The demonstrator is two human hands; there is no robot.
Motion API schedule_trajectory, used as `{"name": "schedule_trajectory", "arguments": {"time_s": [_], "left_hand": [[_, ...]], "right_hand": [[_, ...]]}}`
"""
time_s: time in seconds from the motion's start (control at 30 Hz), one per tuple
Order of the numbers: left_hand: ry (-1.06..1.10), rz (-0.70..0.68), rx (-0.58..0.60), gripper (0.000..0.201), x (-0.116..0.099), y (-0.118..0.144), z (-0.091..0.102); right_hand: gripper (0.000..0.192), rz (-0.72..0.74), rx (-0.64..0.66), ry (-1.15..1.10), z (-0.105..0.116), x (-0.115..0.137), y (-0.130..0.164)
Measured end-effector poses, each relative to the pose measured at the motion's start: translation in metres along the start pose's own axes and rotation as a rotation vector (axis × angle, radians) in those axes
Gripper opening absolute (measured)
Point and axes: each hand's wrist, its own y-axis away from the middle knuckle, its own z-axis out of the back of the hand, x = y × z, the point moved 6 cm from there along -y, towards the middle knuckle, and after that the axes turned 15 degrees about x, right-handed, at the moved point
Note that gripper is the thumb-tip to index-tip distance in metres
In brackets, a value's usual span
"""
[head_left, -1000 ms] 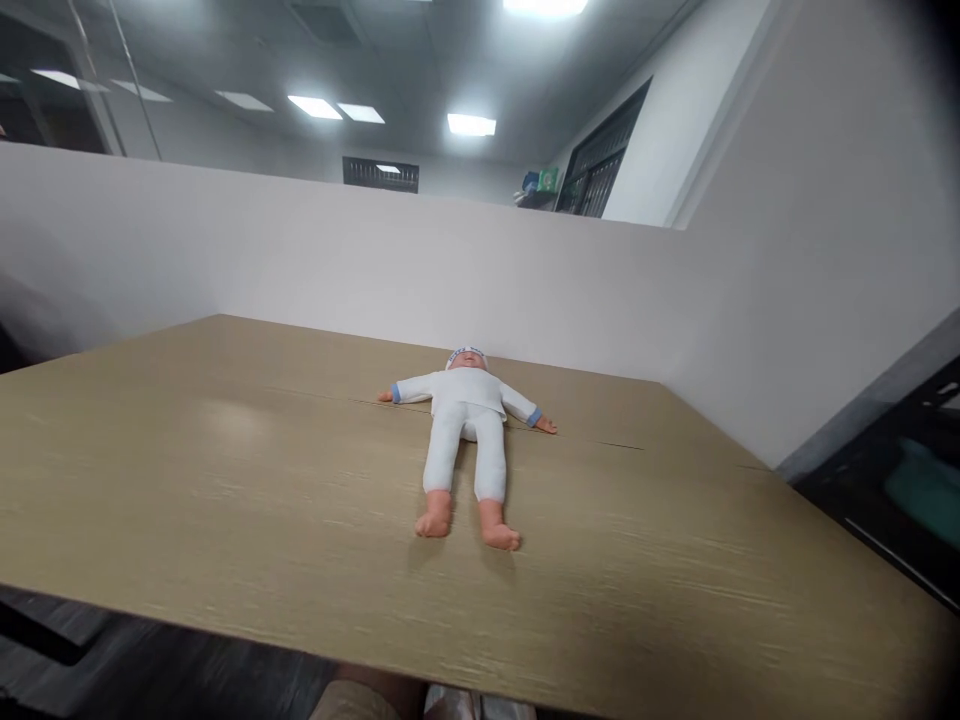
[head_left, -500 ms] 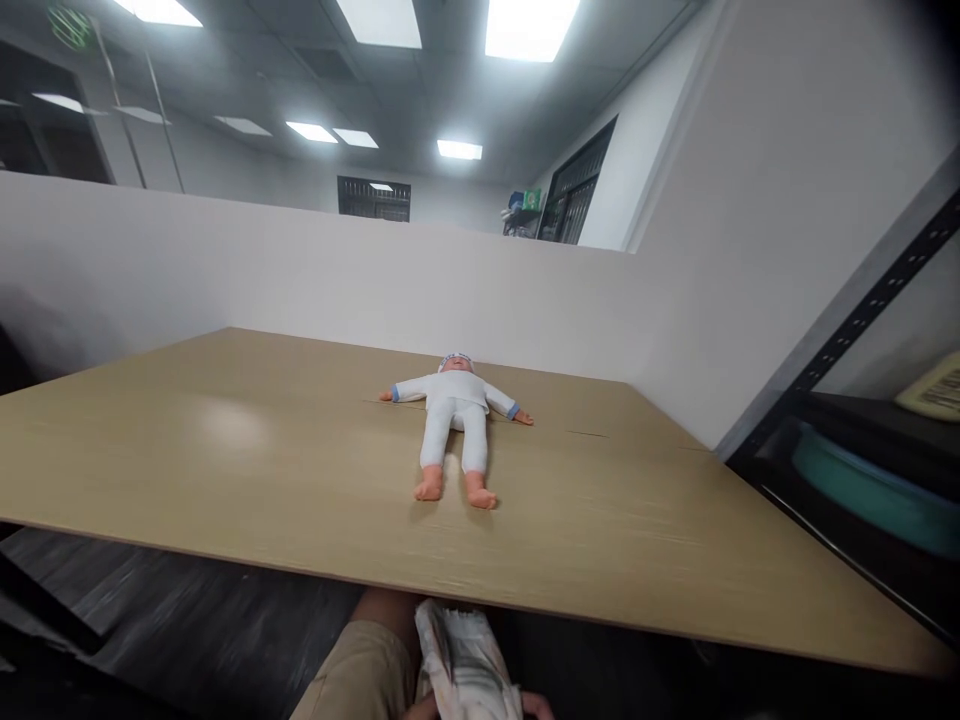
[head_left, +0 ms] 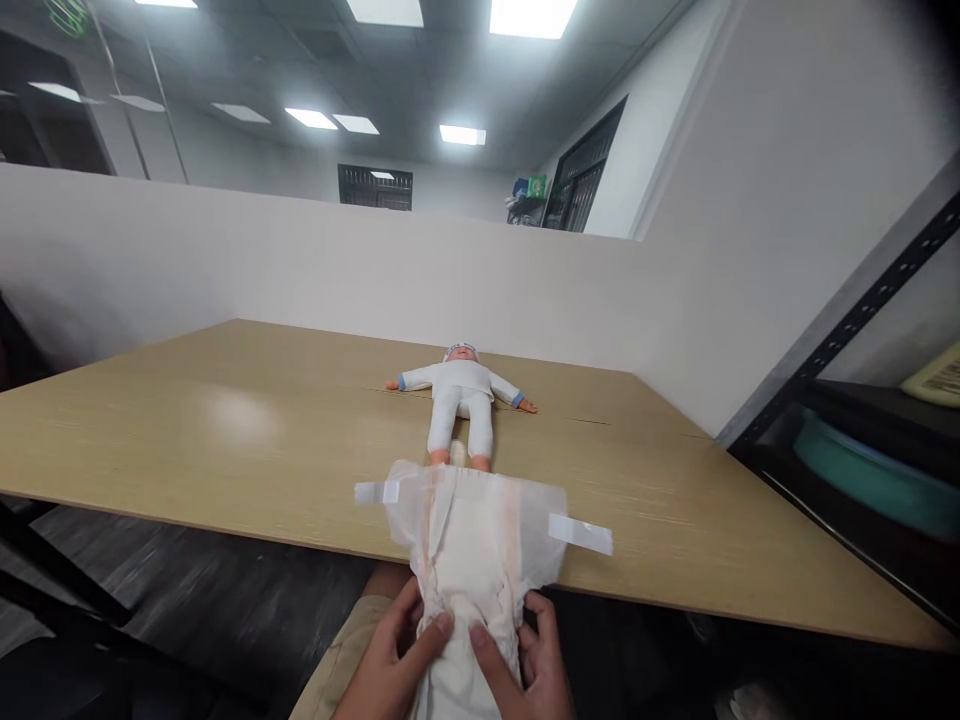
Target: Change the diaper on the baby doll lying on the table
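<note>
Between my two hands is a white diaper [head_left: 476, 530], unfolded with its inner side up and its two side tapes spread outward. My left hand [head_left: 397, 650] grips its left edge, thumb on the inner padding. On the opposite edge, my right hand [head_left: 525, 660] holds it the same way, thumb pressed on top. The diaper's far end reaches over the table's front edge and covers the feet of a baby doll [head_left: 461, 395]. That doll lies on its back in a white outfit with blue cuffs, arms stretched out and legs toward me.
The wooden table [head_left: 225, 450] spans the view, with a low white partition [head_left: 337, 270] behind it. At the right stands a black metal shelf [head_left: 847, 330] holding a teal item [head_left: 874, 475] and a yellowish one [head_left: 937, 380]. My leg [head_left: 345, 650] is below the table edge.
The diaper has come up from below the table edge and is now opened out, its tapes spread. Both my hands have risen into view with it. The doll lies as before.
</note>
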Motion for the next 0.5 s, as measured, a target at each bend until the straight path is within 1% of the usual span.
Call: {"name": "schedule_trajectory", "arguments": {"time_s": [0.07, 0.13, 0.23, 0.3, 0.4, 0.43, 0.5], "left_hand": [[-0.015, 0.034, 0.017, 0.068, 0.01, -0.013, 0.007], [-0.054, 0.106, -0.003, 0.07, 0.022, -0.016, 0.017], [-0.048, 0.166, -0.05, 0.076, 0.034, -0.011, 0.027], [-0.032, 0.172, -0.064, 0.076, 0.038, -0.007, 0.029], [-0.059, 0.179, -0.093, 0.072, 0.043, -0.006, 0.029], [-0.068, 0.176, -0.098, 0.07, 0.045, -0.006, 0.029], [-0.062, 0.154, -0.082, 0.069, 0.047, -0.008, 0.027]], "right_hand": [[0.076, 0.004, 0.038, -0.028, -0.005, -0.007, -0.013], [0.074, 0.004, 0.053, -0.024, -0.003, -0.017, -0.019], [0.069, 0.006, 0.052, 0.056, 0.007, -0.03, -0.016], [0.064, 0.045, 0.007, 0.17, 0.02, -0.032, -0.01], [0.054, 0.201, -0.109, 0.447, 0.039, -0.017, -0.002], [0.048, 0.267, -0.119, 0.566, 0.042, -0.008, -0.003], [0.034, 0.394, -0.094, 0.798, 0.042, 0.011, -0.011]]}}
